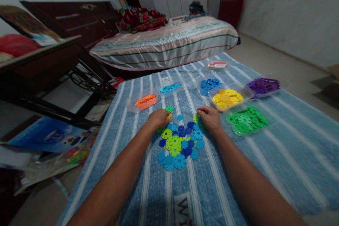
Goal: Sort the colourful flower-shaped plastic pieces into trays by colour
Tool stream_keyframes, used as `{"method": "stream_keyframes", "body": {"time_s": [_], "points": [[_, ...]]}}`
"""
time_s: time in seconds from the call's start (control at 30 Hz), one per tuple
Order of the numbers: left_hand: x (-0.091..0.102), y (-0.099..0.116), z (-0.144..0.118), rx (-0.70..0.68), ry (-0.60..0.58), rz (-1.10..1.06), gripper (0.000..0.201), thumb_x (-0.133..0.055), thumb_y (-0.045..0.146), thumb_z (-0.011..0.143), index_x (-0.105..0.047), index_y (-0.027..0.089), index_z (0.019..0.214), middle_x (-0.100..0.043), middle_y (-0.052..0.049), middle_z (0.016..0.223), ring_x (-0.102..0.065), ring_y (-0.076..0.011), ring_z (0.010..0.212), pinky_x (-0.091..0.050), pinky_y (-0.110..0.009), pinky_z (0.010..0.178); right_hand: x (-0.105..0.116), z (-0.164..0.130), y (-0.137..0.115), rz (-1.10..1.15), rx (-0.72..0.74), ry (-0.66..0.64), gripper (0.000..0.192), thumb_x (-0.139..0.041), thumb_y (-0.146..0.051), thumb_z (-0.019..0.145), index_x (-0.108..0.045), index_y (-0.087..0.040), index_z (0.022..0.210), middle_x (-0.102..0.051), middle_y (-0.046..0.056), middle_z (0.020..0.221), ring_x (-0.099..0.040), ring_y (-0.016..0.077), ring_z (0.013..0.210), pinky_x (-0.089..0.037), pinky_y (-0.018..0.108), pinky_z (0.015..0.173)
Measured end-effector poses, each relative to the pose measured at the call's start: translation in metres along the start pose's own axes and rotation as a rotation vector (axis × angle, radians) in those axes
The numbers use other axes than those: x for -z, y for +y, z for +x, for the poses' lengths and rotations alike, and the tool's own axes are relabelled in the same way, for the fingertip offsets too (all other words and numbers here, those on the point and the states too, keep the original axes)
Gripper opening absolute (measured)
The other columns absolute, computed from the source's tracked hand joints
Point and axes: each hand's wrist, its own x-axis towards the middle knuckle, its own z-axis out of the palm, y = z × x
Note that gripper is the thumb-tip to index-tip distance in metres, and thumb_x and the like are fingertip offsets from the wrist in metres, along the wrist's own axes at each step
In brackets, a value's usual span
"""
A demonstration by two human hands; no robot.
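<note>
A loose pile of plastic snowflake discs, with lime discs (174,145), light blue discs (179,161) and dark blue discs (186,152), lies between my hands on the striped cloth. My left hand (159,118) is closed at the pile's far left edge, its fingertips on a yellow disc (169,116). Just beyond those fingers is a green disc (168,108). At the far right edge, my right hand (210,117) is pinched beside a lime disc (195,118); its fingers partly hide what they hold, if anything. A single light blue disc (180,117) lies between the hands.
Clear plastic tubs hold orange discs (146,102), light blue pieces (170,88), blue pieces (210,84), yellow discs (227,98), purple pieces (263,86) and green discs (247,120). A lidded box (217,65) sits at the far edge. Behind stands a bed (169,47); a dark desk (39,61) is left.
</note>
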Motion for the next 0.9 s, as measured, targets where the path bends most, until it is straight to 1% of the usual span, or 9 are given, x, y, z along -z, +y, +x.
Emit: {"method": "stream_keyframes", "body": {"time_s": [0.13,0.3,0.4,0.57,0.67,0.73,0.8,0.83,0.9], "points": [[0.002,0.001,-0.002,-0.013,0.013,-0.001,0.03,-0.057,0.03,0.084,-0.075,0.023,0.107,-0.072,-0.011,0.112,-0.066,-0.027,0.107,-0.048,-0.03,0.084,0.0,0.0,0.001,0.009,0.002,0.001,0.027,-0.058,-0.035,0.068,-0.077,-0.019,0.079,-0.074,0.003,0.076,-0.066,0.0206,0.073,-0.05,0.032,0.074],[-0.001,0.001,-0.003,0.01,0.088,-0.063,0.025,-0.057,0.024,0.082,-0.077,0.024,0.097,-0.075,-0.008,0.103,-0.066,-0.0246,0.102,-0.045,-0.027,0.077,0.0,0.0,0.0,-0.001,0.0,0.0,0.025,-0.058,-0.034,0.069,-0.077,-0.02,0.078,-0.074,0.002,0.075,-0.066,0.0203,0.073,-0.05,0.032,0.074],[-0.002,0.001,-0.002,-0.007,0.092,-0.095,0.019,-0.058,0.024,0.08,-0.077,0.023,0.082,-0.074,-0.005,0.084,-0.067,-0.0219,0.088,-0.043,-0.026,0.069,0.0,0.0,0.0,-0.002,0.009,0.003,0.025,-0.058,-0.034,0.069,-0.077,-0.02,0.078,-0.074,0.002,0.075,-0.066,0.0205,0.074,-0.05,0.032,0.074],[0.004,0.01,0.003,-0.041,0.148,-0.249,0.02,-0.058,0.021,0.078,-0.07,0.018,0.063,-0.064,-0.001,0.059,-0.061,-0.0169,0.068,-0.039,-0.025,0.06,0.0,0.0,0.0,-0.019,0.016,0.003,0.025,-0.058,-0.034,0.069,-0.077,-0.02,0.078,-0.074,0.002,0.075,-0.066,0.0207,0.073,-0.05,0.032,0.073],[0.017,0.033,0.007,-0.088,0.16,-0.475,0.022,-0.062,0.02,0.077,-0.065,0.014,0.056,-0.055,0.0,0.05,-0.057,-0.0139,0.059,-0.038,-0.023,0.056,0.0,0.0,0.0,-0.031,0.013,0.006,0.024,-0.058,-0.034,0.069,-0.076,-0.02,0.078,-0.074,0.002,0.076,-0.066,0.0208,0.074,-0.05,0.032,0.075],[0.031,0.058,0.009,-0.148,0.144,-0.703,0.019,-0.062,0.02,0.079,-0.066,0.012,0.061,-0.055,0.001,0.05,-0.055,-0.0112,0.054,-0.04,-0.022,0.054,0.0,0.0,0.001,-0.022,0.018,0.002,0.024,-0.058,-0.034,0.069,-0.076,-0.02,0.078,-0.074,0.002,0.076,-0.066,0.0207,0.074,-0.05,0.032,0.075],[0.049,0.084,0.009,-0.241,0.158,-0.964,0.01,-0.061,0.014,0.078,-0.07,0.01,0.08,-0.062,0.0,0.061,-0.057,-0.0088,0.055,-0.044,-0.02,0.055,0.001,0.0,0.001,-0.002,0.027,-0.007,0.025,-0.058,-0.035,0.07,-0.076,-0.02,0.078,-0.074,0.002,0.075,-0.065,0.0202,0.073,-0.049,0.032,0.073],[0.058,0.094,0.009,-0.283,0.193,-1.06,0.016,-0.061,0.013,0.079,-0.07,0.011,0.091,-0.065,-0.001,0.067,-0.06,-0.0087,0.059,-0.046,-0.019,0.056,0.001,0.0,0.002,0.009,0.031,-0.011,0.026,-0.058,-0.035,0.07,-0.076,-0.019,0.078,-0.073,0.002,0.075,-0.064,0.0199,0.072,-0.049,0.032,0.073],[0.07,0.107,0.01,-0.34,0.256,-1.13,0.027,-0.061,0.012,0.079,-0.068,0.011,0.104,-0.068,-0.002,0.074,-0.063,-0.0093,0.063,-0.048,-0.019,0.057,0.0,0.001,0.002,0.022,0.033,-0.012,0.026,-0.058,-0.036,0.07,-0.076,-0.019,0.078,-0.073,0.002,0.073,-0.064,0.0196,0.07,-0.049,0.031,0.071]]}}
